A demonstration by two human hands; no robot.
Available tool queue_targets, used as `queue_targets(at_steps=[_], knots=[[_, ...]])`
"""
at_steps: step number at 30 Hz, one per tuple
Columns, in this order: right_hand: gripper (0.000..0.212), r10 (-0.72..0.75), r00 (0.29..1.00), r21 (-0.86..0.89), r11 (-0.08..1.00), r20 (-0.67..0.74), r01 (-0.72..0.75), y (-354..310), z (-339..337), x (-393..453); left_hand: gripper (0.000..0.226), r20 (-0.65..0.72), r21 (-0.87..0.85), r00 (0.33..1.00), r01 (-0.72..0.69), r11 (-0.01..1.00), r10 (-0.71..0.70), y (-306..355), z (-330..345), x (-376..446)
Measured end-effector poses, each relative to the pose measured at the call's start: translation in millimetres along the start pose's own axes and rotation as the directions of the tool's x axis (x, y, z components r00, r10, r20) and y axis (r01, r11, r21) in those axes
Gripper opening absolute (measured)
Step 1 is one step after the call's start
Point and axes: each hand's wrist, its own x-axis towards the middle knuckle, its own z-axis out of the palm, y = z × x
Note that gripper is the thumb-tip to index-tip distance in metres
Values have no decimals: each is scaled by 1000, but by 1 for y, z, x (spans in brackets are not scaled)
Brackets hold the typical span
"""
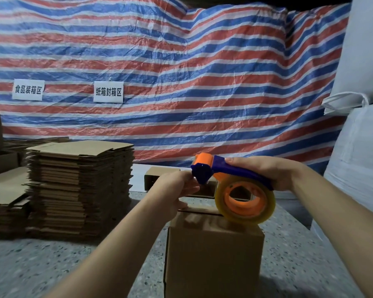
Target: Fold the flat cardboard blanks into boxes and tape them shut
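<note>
My right hand [269,172] grips the blue-and-orange plastic tape dispenser [230,186] over the folded brown cardboard box [213,254]. My left hand's [177,190] fingers pinch at its blue nose, where I cannot make out the tape end.

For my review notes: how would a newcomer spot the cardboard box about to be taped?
Start at the tall stack of flat brown cardboard blanks on the left, then look right to the frame's centre bottom. The folded brown cardboard box stands there beneath the orange-and-blue tape dispenser. Unlike the open box behind, its top flaps are closed.

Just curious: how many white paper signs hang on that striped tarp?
2: one sign at the far left, another sign just right of it. None seems hidden.
</note>
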Motion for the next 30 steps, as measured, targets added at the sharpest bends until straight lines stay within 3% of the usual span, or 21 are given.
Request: queue_targets(at_steps=[5, 8, 10, 14, 16, 18, 20, 25, 30], knots=[[72, 88, 994, -96, 992, 58, -82, -12, -12, -4, 16, -200, -18, 979, -37, 999, 33, -19, 4, 7], [71, 185, 981, -112, 978, 60, -177, -12, -27, -10, 20, -319, -264, 942, 16, 964, -102, -22, -6, 17], [72, 230, 972, -152, 963, 48, -221, -7, -32, -13, 20, -334, -405, 926, 30, 914, -178, -25, -12, 19], [80, 259, 966, -184, 950, 21, -250, -1, -34, -9, 18, -320, -440, 929, 25, 898, -183, -28, -15, 14], [80, 275, 961, -241, 936, 39, -258, -7, -33, -8, 18, -335, -327, 937, -17, 945, -99, -28, -23, 9], [76, 307, 950, -310, 910, 58, -275, -17, -29, -6, 24, -328, -46, 942, -87, 995, 68, -33, -37, 4], [70, 338, 940, -369, 881, 55, -295, -27, -24, -2, 29, -284, 126, 946, -127, 984, 159, -43, -50, -1], [72, 395, 919, -529, 782, 12, -329, -45, -10, 12, 30, -280, 206, 953, -56, 977, 113, -60, -64, -11], [68, 427, 904, -563, 746, -4, -355, -51, -4, 20, 32, -263, 218, 962, -13, 976, 71, -67, -67, -9]])
